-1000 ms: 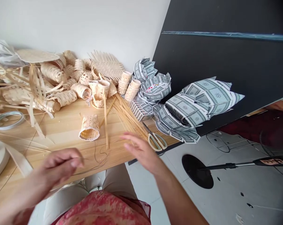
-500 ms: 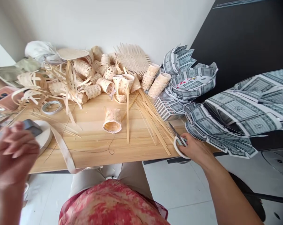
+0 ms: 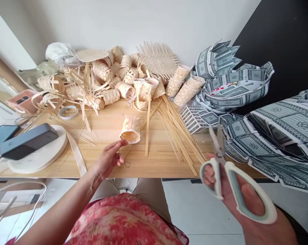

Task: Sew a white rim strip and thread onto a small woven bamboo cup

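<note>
A small woven basket [image 3: 129,131] of pale strips lies on its side, its white-edged mouth facing me. Dark thread [image 3: 128,154] trails from its rim in a loop. With the fingers curled together, my left hand [image 3: 110,158] is at the basket's lower left edge, closed on the thread; the exact pinch is partly hidden. My right hand [image 3: 245,200] holds a pair of scissors [image 3: 221,160] above the table's front right edge. Its fingers pass through the white handles, and the blades stand slightly apart, pointing away from me.
Loose flat strips [image 3: 179,132] lie right of the basket. Woven cylinders [image 3: 102,98] are heaped behind. Folded playing-card pieces [image 3: 235,88] fill the right side. On the left are a tape ring [image 3: 68,112], a ribbon roll [image 3: 38,163] and a dark grey device [image 3: 28,141].
My left hand has come from the far left to the basket's rim and thread. My right hand has lifted the scissors off the table toward me. The view has shifted left.
</note>
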`<state>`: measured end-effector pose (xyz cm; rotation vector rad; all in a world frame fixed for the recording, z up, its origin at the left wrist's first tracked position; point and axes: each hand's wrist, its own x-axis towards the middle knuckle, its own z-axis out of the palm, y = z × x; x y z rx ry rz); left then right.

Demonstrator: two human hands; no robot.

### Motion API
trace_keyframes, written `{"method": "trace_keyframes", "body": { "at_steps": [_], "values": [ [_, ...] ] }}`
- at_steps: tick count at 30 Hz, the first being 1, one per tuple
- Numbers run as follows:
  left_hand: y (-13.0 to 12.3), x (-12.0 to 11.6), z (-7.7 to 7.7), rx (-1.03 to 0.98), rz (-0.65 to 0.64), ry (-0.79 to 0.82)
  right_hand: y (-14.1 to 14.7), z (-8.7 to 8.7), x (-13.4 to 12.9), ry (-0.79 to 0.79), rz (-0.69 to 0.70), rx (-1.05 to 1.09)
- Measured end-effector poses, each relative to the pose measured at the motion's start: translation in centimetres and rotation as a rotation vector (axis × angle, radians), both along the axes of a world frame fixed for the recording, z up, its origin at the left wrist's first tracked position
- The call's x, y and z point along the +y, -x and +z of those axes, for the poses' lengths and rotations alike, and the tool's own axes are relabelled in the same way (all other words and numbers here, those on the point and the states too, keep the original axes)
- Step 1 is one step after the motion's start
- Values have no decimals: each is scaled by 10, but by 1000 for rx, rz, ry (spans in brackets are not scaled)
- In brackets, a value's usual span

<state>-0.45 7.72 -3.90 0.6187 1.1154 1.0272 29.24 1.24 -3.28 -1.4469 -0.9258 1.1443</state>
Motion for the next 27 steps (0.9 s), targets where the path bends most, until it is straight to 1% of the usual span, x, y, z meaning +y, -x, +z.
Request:
{"method": "trace_keyframes", "body": {
  "at_steps": [2,4,8,11,15,21,23,27],
  "values": [
    [-4,0,-1,-3,-27,28,16,-1,-6,42,143,244],
    [-6,0,-4,7,-47,42,29,-5,-7,139,259,388],
    [-8,3,-8,8,-85,37,46,-17,1,304,466,451],
    [-10,8,-7,-64,-114,67,53,-21,12,407,562,438],
    [-9,14,-7,-173,-152,94,60,-21,22,440,629,439],
    [-4,15,-10,-118,-116,43,77,-24,26,487,664,506],
    [-3,15,-11,-89,-114,27,86,-24,29,517,644,543],
    [-3,13,-11,-90,-112,42,102,-23,33,574,553,598]
  ]
}}
